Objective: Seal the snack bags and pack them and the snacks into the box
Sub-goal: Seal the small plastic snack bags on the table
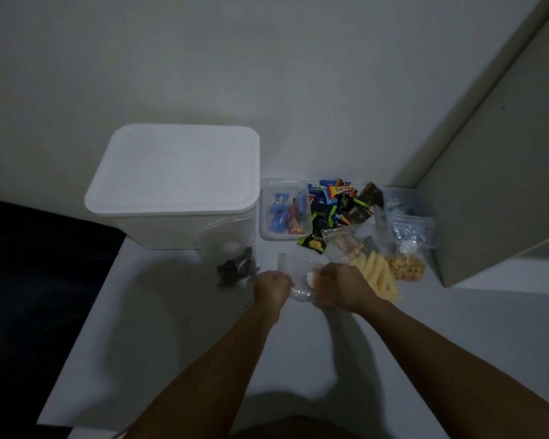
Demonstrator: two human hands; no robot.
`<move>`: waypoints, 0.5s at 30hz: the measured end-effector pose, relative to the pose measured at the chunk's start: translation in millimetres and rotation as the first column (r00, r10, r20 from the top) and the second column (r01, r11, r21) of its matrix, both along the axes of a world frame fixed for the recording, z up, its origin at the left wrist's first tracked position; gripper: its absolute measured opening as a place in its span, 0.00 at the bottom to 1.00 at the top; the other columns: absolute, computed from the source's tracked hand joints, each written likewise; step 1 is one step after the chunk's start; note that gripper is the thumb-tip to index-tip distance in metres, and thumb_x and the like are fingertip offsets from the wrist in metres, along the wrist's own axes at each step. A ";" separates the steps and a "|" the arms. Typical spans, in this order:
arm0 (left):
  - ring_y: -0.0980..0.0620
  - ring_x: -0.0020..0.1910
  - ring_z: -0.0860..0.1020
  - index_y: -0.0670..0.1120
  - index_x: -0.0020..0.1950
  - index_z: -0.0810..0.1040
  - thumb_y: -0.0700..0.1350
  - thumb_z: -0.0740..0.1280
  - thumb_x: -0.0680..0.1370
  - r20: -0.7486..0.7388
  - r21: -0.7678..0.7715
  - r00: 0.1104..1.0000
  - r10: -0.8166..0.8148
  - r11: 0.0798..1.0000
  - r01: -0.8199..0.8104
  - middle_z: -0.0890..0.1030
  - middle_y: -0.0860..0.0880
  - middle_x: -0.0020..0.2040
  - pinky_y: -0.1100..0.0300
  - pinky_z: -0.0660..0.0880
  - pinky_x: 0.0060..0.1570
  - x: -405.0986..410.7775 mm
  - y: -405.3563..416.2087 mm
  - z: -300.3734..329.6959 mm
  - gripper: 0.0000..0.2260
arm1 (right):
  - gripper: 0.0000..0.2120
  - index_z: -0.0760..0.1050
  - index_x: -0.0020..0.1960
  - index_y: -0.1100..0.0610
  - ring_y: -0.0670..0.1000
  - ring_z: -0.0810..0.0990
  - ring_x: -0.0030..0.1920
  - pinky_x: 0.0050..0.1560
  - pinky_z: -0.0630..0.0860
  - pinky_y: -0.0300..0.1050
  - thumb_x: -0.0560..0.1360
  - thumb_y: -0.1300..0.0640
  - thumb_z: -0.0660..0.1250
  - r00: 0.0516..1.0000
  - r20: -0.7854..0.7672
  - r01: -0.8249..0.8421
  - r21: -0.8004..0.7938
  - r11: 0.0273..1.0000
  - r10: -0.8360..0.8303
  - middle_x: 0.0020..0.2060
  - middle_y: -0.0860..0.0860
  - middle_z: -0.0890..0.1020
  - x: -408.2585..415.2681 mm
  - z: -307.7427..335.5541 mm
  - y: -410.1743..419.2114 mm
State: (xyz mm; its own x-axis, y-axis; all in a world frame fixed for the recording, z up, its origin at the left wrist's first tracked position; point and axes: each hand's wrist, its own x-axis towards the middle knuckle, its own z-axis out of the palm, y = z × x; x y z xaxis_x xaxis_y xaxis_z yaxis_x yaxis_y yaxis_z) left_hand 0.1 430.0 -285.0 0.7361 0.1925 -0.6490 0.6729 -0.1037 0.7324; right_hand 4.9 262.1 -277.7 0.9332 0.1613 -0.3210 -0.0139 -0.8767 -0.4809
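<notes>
Both my hands grip one clear snack bag (298, 270) on the white table, my left hand (271, 288) at its left edge and my right hand (339, 285) at its right, over an orange-white snack inside. A large white box (175, 182) with its lid on stands behind to the left. A clear bag of dark sandwich cookies (235, 264) leans against the box. A small clear tub (282, 210) holds wrapped candies, and a pile of loose wrapped snacks (339, 204) lies beside it. Bags of yellow sticks (381, 274), round puffs (406, 267) and mixed snacks (349, 242) lie to the right.
A stack of empty zip bags (409, 226) lies at the far right against a grey panel (495, 191). The table's left edge (86, 312) drops off to a dark area. A wall rises behind the box.
</notes>
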 end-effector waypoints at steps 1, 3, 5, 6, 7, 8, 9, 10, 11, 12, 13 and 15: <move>0.50 0.36 0.76 0.39 0.46 0.81 0.34 0.66 0.74 0.014 -0.057 0.999 0.040 0.998 -0.040 0.81 0.42 0.44 0.61 0.72 0.33 0.1 0.1 4.9 0.05 | 0.17 0.80 0.53 0.56 0.50 0.81 0.49 0.49 0.76 0.42 0.67 0.51 0.76 1.000 0.023 0.010 0.024 1.000 -0.011 0.49 0.51 0.82 0.4 -0.2 -0.4; 0.50 0.35 0.76 0.42 0.41 0.80 0.32 0.67 0.74 0.067 -0.137 0.997 0.043 0.990 -0.034 0.80 0.43 0.41 0.63 0.71 0.29 2.0 0.4 15.6 0.06 | 0.09 0.81 0.50 0.56 0.50 0.81 0.47 0.49 0.77 0.43 0.72 0.53 0.72 0.992 0.094 0.075 0.114 0.991 -0.086 0.46 0.51 0.83 3.3 3.0 1.8; 0.49 0.36 0.77 0.44 0.39 0.80 0.32 0.68 0.73 0.152 -0.177 0.988 0.006 0.984 0.021 0.80 0.44 0.39 0.61 0.74 0.30 2.9 -1.5 28.3 0.08 | 0.06 0.81 0.48 0.57 0.50 0.81 0.44 0.47 0.78 0.43 0.75 0.56 0.69 0.968 0.106 0.189 0.292 0.937 -0.228 0.43 0.52 0.83 8.7 14.4 7.3; 0.49 0.37 0.78 0.45 0.38 0.79 0.32 0.69 0.73 0.191 -0.186 0.982 -0.014 0.981 0.051 0.81 0.45 0.38 0.59 0.75 0.32 2.5 -2.6 34.8 0.09 | 0.06 0.81 0.47 0.58 0.51 0.82 0.42 0.43 0.79 0.43 0.76 0.56 0.68 0.952 0.038 0.259 0.418 0.871 -0.302 0.41 0.53 0.83 10.8 24.0 10.9; 0.48 0.38 0.79 0.45 0.39 0.79 0.32 0.69 0.72 0.227 -0.177 0.973 -0.041 0.981 0.083 0.81 0.46 0.38 0.58 0.76 0.34 1.9 -4.1 39.1 0.09 | 0.07 0.80 0.46 0.59 0.52 0.82 0.40 0.40 0.80 0.44 0.76 0.55 0.68 0.935 -0.065 0.329 0.530 0.781 -0.350 0.40 0.55 0.83 12.4 34.0 14.3; 0.49 0.38 0.79 0.45 0.40 0.79 0.32 0.69 0.72 0.255 -0.163 0.965 -0.066 0.980 0.110 0.81 0.46 0.39 0.58 0.76 0.35 0.2 -5.2 43.8 0.08 | 0.09 0.80 0.45 0.60 0.54 0.83 0.39 0.38 0.80 0.45 0.76 0.54 0.68 0.916 -0.160 0.385 0.605 0.697 -0.368 0.40 0.57 0.83 13.4 43.5 16.5; 0.49 0.39 0.79 0.45 0.42 0.79 0.32 0.69 0.72 0.275 -0.141 0.957 -0.094 0.980 0.137 0.81 0.46 0.40 0.59 0.76 0.35 -1.0 -6.3 46.3 0.08 | 0.10 0.80 0.44 0.60 0.55 0.83 0.39 0.37 0.81 0.46 0.76 0.53 0.69 0.906 -0.214 0.413 0.642 0.646 -0.366 0.40 0.58 0.84 14.1 51.5 18.1; 0.50 0.39 0.80 0.43 0.44 0.79 0.32 0.69 0.72 0.286 -0.134 0.952 -0.114 0.978 0.157 0.81 0.46 0.40 0.59 0.77 0.35 -2.7 -7.0 49.1 0.07 | 0.10 0.81 0.43 0.61 0.56 0.84 0.39 0.37 0.81 0.47 0.75 0.53 0.69 0.905 -0.227 0.415 0.649 0.637 -0.360 0.39 0.59 0.84 14.4 56.5 19.0; 0.50 0.38 0.80 0.42 0.45 0.79 0.32 0.69 0.72 0.292 -0.137 0.948 -0.128 0.975 0.174 0.81 0.46 0.40 0.60 0.77 0.33 -3.6 -7.6 49.3 0.06 | 0.09 0.81 0.43 0.62 0.57 0.84 0.39 0.37 0.82 0.48 0.75 0.55 0.70 0.908 -0.220 0.409 0.648 0.642 -0.356 0.39 0.60 0.84 14.3 60.0 19.9; 0.51 0.37 0.80 0.42 0.44 0.79 0.32 0.69 0.72 0.293 -0.151 0.947 -0.131 0.972 0.181 0.81 0.46 0.39 0.61 0.77 0.32 -4.9 -7.9 50.5 0.06 | 0.08 0.82 0.44 0.63 0.59 0.84 0.40 0.38 0.83 0.50 0.75 0.58 0.69 0.910 -0.209 0.404 0.641 0.653 -0.358 0.40 0.62 0.84 14.4 61.4 20.8; 0.51 0.35 0.80 0.42 0.43 0.79 0.31 0.69 0.73 0.290 -0.168 0.949 -0.123 0.970 0.177 0.81 0.46 0.38 0.62 0.76 0.31 -5.7 -7.9 50.0 0.06 | 0.07 0.82 0.45 0.65 0.60 0.84 0.41 0.40 0.83 0.52 0.75 0.61 0.69 0.910 -0.202 0.403 0.634 0.660 -0.361 0.41 0.63 0.84 14.1 61.8 21.8; 0.50 0.32 0.80 0.41 0.42 0.78 0.31 0.69 0.73 0.274 -0.200 0.957 -0.094 0.968 0.152 0.82 0.46 0.36 0.61 0.76 0.29 -7.8 -6.6 49.8 0.06 | 0.05 0.81 0.46 0.65 0.63 0.84 0.43 0.42 0.83 0.55 0.75 0.64 0.69 0.907 -0.213 0.412 0.623 0.665 -0.362 0.42 0.64 0.84 13.5 60.4 23.0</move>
